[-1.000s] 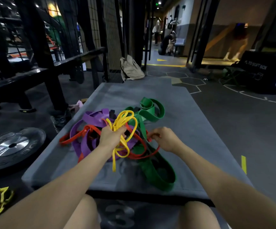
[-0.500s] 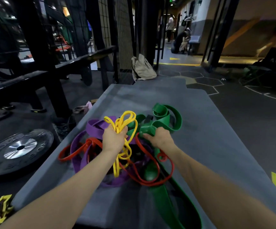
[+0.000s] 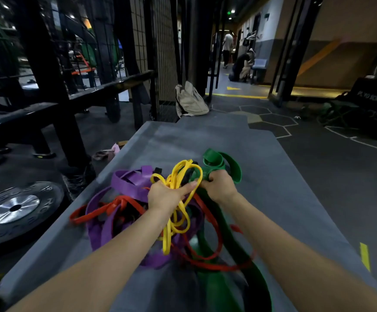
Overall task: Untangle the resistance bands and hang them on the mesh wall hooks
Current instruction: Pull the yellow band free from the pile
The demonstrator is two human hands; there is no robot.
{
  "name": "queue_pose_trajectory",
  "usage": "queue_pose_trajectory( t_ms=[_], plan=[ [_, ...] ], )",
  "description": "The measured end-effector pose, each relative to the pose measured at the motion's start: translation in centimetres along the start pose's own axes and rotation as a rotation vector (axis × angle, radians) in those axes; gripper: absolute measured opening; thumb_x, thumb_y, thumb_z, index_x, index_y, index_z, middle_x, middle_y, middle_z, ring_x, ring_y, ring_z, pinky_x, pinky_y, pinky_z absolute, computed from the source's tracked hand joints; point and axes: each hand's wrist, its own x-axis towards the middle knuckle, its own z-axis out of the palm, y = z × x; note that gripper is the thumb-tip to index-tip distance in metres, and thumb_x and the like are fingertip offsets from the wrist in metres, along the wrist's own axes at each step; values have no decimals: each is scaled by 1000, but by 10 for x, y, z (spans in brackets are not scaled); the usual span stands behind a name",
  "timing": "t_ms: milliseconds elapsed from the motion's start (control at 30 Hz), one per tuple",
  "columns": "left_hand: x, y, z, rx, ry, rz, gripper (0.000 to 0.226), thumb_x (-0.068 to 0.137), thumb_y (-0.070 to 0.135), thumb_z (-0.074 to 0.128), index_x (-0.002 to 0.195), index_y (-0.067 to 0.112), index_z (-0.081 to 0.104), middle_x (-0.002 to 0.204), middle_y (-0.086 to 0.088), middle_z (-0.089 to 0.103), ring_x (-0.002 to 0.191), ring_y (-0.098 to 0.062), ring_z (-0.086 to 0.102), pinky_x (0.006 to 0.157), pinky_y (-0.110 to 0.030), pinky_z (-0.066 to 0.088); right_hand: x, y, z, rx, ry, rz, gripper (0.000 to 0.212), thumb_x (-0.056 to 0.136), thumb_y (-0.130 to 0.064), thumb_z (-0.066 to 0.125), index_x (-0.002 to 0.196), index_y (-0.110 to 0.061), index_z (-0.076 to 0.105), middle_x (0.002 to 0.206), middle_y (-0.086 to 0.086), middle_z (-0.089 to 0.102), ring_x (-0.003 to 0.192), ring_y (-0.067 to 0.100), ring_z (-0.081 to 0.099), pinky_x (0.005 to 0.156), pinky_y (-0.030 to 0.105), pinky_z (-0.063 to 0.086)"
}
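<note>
While the tangle lies on the grey tabletop (image 3: 262, 181), I count 4 colours of band in it: 1 yellow band (image 3: 176, 219), 1 wide green band (image 3: 232, 170), at least 1 purple band (image 3: 129, 181) and at least 1 red band (image 3: 106, 210); how many separate loops the purple and red make I cannot tell. My 2 hands are both in the pile. The left hand (image 3: 165, 197) is closed around a bunch of yellow loops, which stick up above the fist and hang down below it. The right hand (image 3: 219, 188) grips the green band just below its curled end, fingers wrapped around it. The 2 hands almost touch. The green band runs down toward the near edge, with red loops crossing it. To the left on the floor lies 1 weight plate (image 3: 16, 210). Beyond the tabletop, 1 beige bag (image 3: 189, 100) leans against the mesh wall (image 3: 162, 52).
</note>
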Motion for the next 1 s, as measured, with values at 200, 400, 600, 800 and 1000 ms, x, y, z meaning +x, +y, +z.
queue_pose_trajectory(
  t_ms=[200,400,600,800,1000],
  plan=[
    [-24,24,-13,68,-59,33,54,56,51,83,52,9,49,51,-2,57,56,-19,56,55,-30,43,-15,-15,-22,316,-99,46,39,80,2,62,50,-10,39,49,3,37,46,14,34,43,23,28],
    [-37,29,-30,180,-66,95,51,59,40,85,65,13,42,69,-7,53,67,-24,52,61,-33,40,-24,-36,-35,571,-71,49,14,83,-9,67,89,3,61,79,19,51,73,30,49,70,40,42],
    [-35,44,-43,52,-152,187,32,65,27,84,61,12,55,60,-4,59,54,-19,56,63,-36,51,-28,-47,-46,743,-2,89,10,88,-6,60,88,3,62,75,15,58,60,24,55,67,38,48],
    [-46,49,-38,-247,-63,44,31,71,25,80,61,13,53,57,-2,52,49,-14,49,47,-24,39,-36,-53,-44,883,-93,75,19,90,0,53,72,-2,58,52,2,64,42,10,61,47,23,54],
    [-39,44,-48,-229,-25,10,20,74,21,77,69,12,60,65,-4,58,39,-7,54,46,-23,41,-36,-59,-64,951,20,136,24,91,3,51,69,-6,53,53,3,61,47,15,61,58,29,56]
  ],
)
